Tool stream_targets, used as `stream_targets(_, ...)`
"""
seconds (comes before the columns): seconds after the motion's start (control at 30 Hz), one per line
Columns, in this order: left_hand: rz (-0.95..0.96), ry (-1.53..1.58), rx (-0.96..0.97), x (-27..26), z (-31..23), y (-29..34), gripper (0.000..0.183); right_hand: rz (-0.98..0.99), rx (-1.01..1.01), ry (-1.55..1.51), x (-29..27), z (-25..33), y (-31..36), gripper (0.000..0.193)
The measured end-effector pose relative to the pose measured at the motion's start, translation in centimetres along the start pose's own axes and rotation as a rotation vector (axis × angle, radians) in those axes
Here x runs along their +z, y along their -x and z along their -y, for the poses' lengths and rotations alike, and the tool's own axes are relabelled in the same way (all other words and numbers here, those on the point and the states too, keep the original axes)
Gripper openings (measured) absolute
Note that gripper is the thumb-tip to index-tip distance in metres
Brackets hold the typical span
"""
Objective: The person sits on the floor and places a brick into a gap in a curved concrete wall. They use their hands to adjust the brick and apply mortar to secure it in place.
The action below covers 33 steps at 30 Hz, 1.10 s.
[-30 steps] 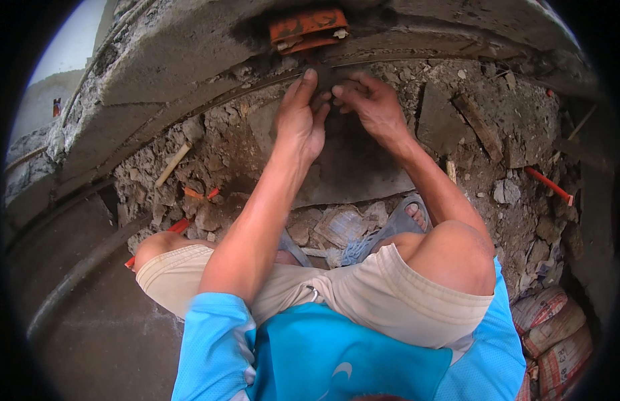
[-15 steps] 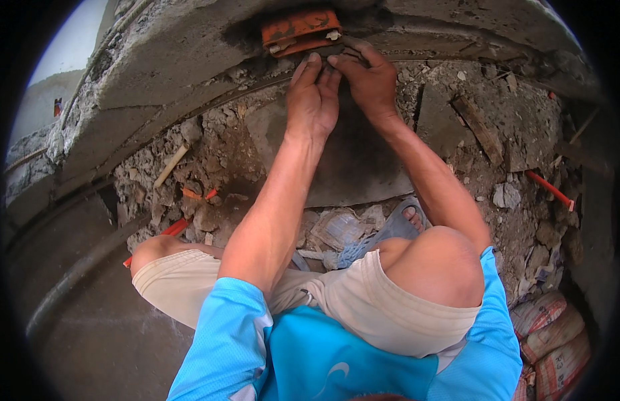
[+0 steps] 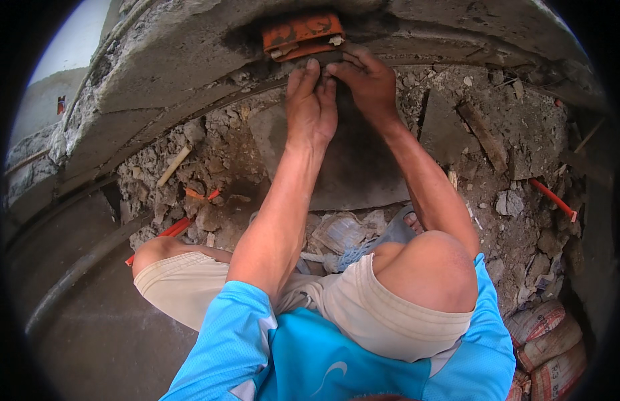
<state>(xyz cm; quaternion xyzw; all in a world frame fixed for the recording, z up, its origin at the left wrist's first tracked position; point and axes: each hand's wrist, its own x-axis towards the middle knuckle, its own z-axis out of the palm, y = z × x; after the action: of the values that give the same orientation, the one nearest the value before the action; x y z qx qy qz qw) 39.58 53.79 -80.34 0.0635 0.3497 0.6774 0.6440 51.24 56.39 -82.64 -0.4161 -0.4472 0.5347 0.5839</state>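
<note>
An orange electrical box [image 3: 303, 35] is set into the rough grey concrete wall ahead of me, its lower face open with pale bits at two corners. Just beneath it, my left hand [image 3: 312, 107] is raised with its fingers bent and thumb upward. My right hand [image 3: 370, 80] is beside it, thumb and fingers drawn together close to the left fingertips. Both hands seem to pinch something small and dark at the box's lower edge, too small to make out. The box's inside is hidden from here.
A flat grey slab [image 3: 357, 170] lies below my hands amid rubble. Wooden pieces [image 3: 484, 137] and a red pipe [image 3: 554, 199] are to the right, more red pipe [image 3: 176, 228] to the left. Stacked sacks [image 3: 551, 341] sit at lower right. A concrete ledge [image 3: 163, 87] runs along the far side.
The view has shifted slightly, so the whole scene sits a little lower. Both hands stay together under the orange box, with only small finger movements.
</note>
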Motion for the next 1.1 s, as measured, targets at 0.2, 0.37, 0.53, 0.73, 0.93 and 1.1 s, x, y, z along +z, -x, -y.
stream_targets(0.2,-0.027,0.024,0.017,0.2,0.5,-0.9,0.014,-0.046,-0.047,-0.044,0.2,-0.5,-0.8,0.031)
stream_targets(0.37,-0.056,0.037,0.006,-0.4,0.3,-1.7,0.025,-0.062,-0.042,0.073,0.4,-0.4,-1.0,0.024)
stream_targets(0.53,-0.076,0.087,-0.027,0.2,0.4,-1.9,0.024,-0.12,-0.092,0.275,0.2,-1.7,-2.5,0.022)
stream_targets(0.73,-0.128,0.182,-0.084,-0.2,0.7,-2.3,0.024,-0.114,-0.123,0.388,-0.4,-1.8,-2.7,0.021)
stream_targets(0.93,-0.128,0.239,-0.066,0.7,0.6,-1.4,0.028,-0.118,-0.099,0.406,-0.2,-1.3,-2.9,0.025)
stream_targets(1.1,-0.133,0.224,-0.112,0.6,0.5,-0.9,0.027,-0.033,-0.11,0.365,-0.6,-0.6,-3.1,0.034)
